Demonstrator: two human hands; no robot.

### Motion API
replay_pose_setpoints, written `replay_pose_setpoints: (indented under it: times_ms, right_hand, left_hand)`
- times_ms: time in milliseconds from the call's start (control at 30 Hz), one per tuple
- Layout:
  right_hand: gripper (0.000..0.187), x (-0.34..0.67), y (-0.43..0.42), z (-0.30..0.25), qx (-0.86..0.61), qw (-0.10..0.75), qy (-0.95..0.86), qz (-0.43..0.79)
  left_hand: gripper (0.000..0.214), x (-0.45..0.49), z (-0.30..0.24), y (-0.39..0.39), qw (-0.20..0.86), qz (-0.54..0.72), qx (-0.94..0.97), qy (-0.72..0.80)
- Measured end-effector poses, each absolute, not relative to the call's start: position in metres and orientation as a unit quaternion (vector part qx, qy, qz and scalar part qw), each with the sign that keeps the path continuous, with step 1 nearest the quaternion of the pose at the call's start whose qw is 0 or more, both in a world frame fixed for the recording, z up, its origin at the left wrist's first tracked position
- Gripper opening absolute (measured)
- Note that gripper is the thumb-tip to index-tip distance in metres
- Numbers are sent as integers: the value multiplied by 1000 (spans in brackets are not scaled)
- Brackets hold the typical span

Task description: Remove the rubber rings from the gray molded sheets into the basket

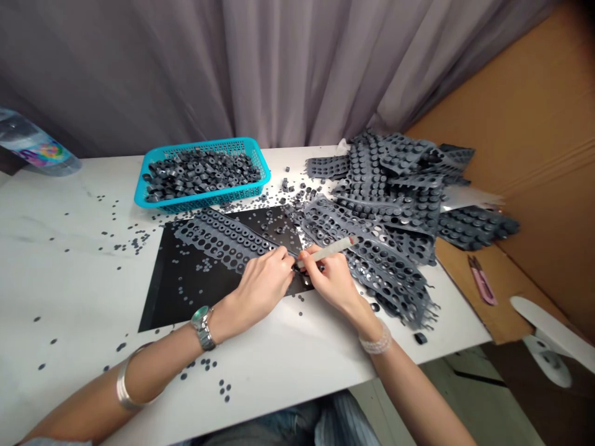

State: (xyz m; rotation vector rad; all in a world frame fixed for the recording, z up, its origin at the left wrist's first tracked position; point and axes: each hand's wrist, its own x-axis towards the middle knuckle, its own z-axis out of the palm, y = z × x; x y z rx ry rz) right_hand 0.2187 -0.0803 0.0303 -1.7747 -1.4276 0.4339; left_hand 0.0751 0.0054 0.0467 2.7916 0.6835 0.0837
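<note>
My right hand (332, 272) is closed around a whitish stick-like tool (335, 249) with a reddish end that points up and right. Its lower tip is hidden between my hands. Close beside it, my left hand (264, 282) has its fingers curled down on the end of a dark grey rubber sheet (227, 238) with rows of moulded rings and round holes. That sheet lies slantwise over a black mat (171, 291). What exactly my left fingertips pinch is partly covered. Small dark discs (204, 266) lie scattered on the mat.
Behind the mat stands a blue plastic basket (204, 201) full of small dark rings. Many perforated rubber sheets (385, 179) are heaped at the right. Pink-handled snips (482, 282) rest on cardboard (458, 297) at the right edge. A plastic bottle (41, 148) leans in at far left.
</note>
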Motion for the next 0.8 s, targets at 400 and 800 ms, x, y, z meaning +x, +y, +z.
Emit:
replay_pose_setpoints:
  times_ms: [400,800]
  right_hand:
    - [36,214,-77,20,-721,354,-584,114]
    - [33,221,-79,31,-681,565,-405,232]
  left_hand:
    - [20,67,35,11,309,131,909,248]
    - [8,42,67,21,847,180,317,386]
